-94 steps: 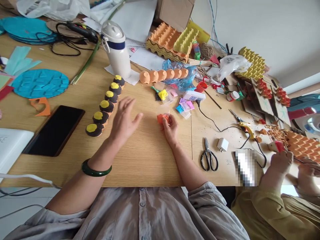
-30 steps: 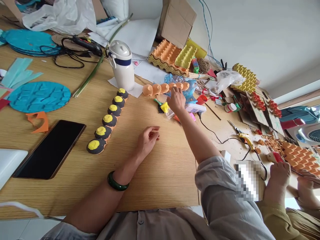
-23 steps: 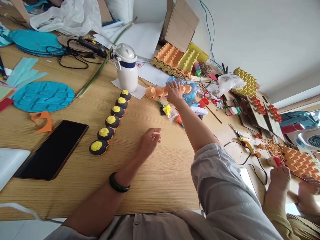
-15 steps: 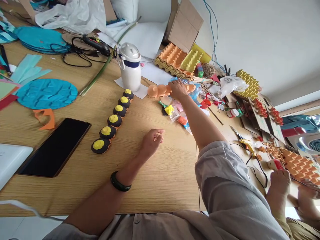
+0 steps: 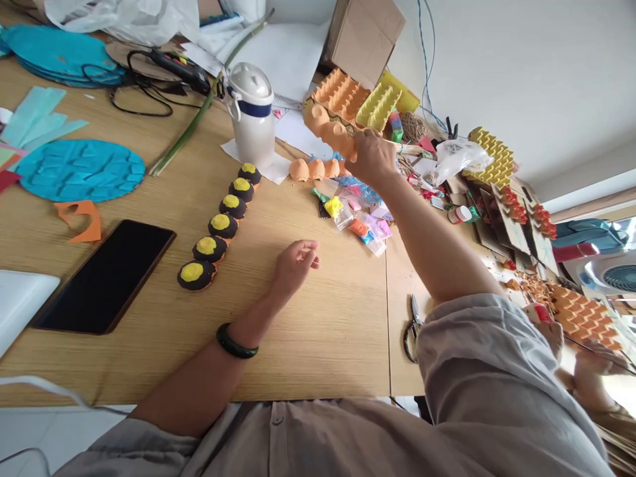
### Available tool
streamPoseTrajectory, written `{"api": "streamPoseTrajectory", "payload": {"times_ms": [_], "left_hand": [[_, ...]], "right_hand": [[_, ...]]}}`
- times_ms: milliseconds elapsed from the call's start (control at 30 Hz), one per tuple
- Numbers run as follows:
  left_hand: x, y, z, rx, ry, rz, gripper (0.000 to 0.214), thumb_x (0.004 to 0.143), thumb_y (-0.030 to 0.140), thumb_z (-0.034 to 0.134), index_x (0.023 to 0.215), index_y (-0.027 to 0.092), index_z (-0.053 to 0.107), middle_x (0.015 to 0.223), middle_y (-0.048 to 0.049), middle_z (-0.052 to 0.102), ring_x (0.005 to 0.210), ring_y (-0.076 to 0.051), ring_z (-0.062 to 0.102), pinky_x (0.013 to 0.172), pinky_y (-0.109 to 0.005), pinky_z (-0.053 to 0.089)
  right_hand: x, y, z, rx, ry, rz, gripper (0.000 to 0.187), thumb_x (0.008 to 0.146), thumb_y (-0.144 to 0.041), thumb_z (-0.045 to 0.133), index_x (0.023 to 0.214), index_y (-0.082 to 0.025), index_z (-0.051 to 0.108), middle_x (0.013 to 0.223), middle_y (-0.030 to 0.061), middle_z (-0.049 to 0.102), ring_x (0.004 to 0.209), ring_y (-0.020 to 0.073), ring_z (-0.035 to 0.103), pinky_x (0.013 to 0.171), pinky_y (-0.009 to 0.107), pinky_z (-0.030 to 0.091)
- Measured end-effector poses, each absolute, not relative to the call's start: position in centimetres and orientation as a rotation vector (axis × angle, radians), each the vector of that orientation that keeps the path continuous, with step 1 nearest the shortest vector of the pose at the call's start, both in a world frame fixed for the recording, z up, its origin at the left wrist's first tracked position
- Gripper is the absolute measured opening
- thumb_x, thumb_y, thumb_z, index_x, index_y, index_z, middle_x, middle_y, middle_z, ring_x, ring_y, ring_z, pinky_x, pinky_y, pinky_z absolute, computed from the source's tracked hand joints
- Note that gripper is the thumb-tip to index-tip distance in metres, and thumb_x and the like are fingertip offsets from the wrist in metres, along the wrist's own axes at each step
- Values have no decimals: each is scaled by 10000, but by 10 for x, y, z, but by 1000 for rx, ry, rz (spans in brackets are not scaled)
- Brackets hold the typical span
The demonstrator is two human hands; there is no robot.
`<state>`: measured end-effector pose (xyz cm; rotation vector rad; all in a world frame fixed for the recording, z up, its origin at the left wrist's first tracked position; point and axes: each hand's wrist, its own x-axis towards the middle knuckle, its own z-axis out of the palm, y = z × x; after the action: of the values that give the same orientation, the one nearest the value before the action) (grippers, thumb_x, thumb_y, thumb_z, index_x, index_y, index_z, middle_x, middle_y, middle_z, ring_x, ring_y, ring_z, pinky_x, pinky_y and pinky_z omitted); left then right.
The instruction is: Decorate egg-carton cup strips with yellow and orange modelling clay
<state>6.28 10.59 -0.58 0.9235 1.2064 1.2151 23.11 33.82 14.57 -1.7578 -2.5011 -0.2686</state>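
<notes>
Clock: we read it from the left hand (image 5: 295,268), with 12 o'clock toward the far side of the counter (image 5: 322,351).
Right hand (image 5: 375,158): at 1 o'clock, grip clamped on the right part of the raised strip (image 5: 332,134).
Raised strip, position: bare orange tray cups, held off the counter between 12 and 1 o'clock, slanting, free end pointing to 10 o'clock; we count at least two cups clear of the fingers.
Lying strip (image 5: 317,170): also orange, on the counter between 12 and 1 o'clock, nearer to us; one end hidden behind the right hand, so we give no full count.
Left grip: fingers loosely curled; we cannot tell whether thumb and fingertips meet.
Left wrist: dark green bangle (image 5: 236,343).
Painted row (image 5: 222,225): at 10 o'clock, six black cups with yellow tops, the line running toward 1 o'clock.
Packets (image 5: 362,228): at 2 o'clock, several colours, clear wrappers.
Flask (image 5: 254,136): between 11 and 12 o'clock, upright, white with a dark blue band.
Tray stack (image 5: 338,93): beyond both strips, orange and yellow.
Black device (image 5: 106,275): at 9 o'clock, lying flat.
Scissors (image 5: 413,324): at 4 o'clock, beside the right sleeve (image 5: 462,338).
Co-worker: we see a hand (image 5: 593,358) between 3 and 4 o'clock.
</notes>
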Motion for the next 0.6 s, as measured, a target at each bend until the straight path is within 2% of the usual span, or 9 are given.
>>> {"api": "streamPoseTrajectory", "payload": {"times_ms": [100,200,233,300,367,400,500,600], "left_hand": [[59,111,-7,883,1226,1297,295,865,433,737,1031,188,751,914,-54,785,726,-168,752,663,-273,647],[52,118,-9,873,1237,1383,314,911,443,749,1109,200,748,1163,-89,817,853,-162,766,724,-263,666],[49,120,-11,880,1243,1428,330,926,456,758,1142,206,754,1212,-93,814,888,-164,762,737,-261,667],[43,125,-16,939,1251,1566,394,954,503,769,1217,209,774,1249,-112,811,950,-187,763,765,-280,678],[37,130,-22,1011,1236,1611,466,978,562,782,1291,218,784,1328,-132,807,1044,-218,779,839,-325,699],[34,132,-25,1034,1228,1606,492,982,586,794,1320,227,789,1376,-137,802,1103,-234,785,900,-353,706],[26,140,-34,1109,1205,1565,604,952,651,866,1407,261,789,1524,-136,767,1265,-278,784,1122,-444,676],[19,147,-39,1174,1171,1500,717,915,714,892,1462,262,783,1613,-153,728,1401,-339,756,1242,-512,627]], "right_hand": [[225,289,158,-1922,-2431,-41,328,983,-310,776,1184,-51,767,1238,214,776,1261,412,755,1121,601,611],[214,231,170,-2105,-2364,289,263,1038,-310,733,1087,-54,770,1104,189,779,1134,330,779,1044,487,632],[209,212,172,-2165,-2315,429,259,1045,-302,727,1098,-55,781,1071,183,779,1090,328,789,1001,469,650],[202,178,170,-2204,-2246,586,381,1011,-318,791,1282,-50,783,1134,194,799,1081,356,806,970,489,678],[197,149,160,-2182,-2242,589,691,1008,-353,831,1592,-34,645,1288,225,805,1226,392,799,1095,541,653],[196,136,152,-2180,-2235,597,756,1017,-336,810,1661,-19,575,1292,227,815,1266,394,796,1135,547,638],[192,104,126,-2157,-2178,660,983,1018,-362,792,1812,6,343,1216,230,861,1227,425,828,1115,576,648],[185,83,105,-2194,-2132,724,1013,1046,-419,747,1855,-38,271,1275,250,878,1218,454,847,1056,599,673]]}}
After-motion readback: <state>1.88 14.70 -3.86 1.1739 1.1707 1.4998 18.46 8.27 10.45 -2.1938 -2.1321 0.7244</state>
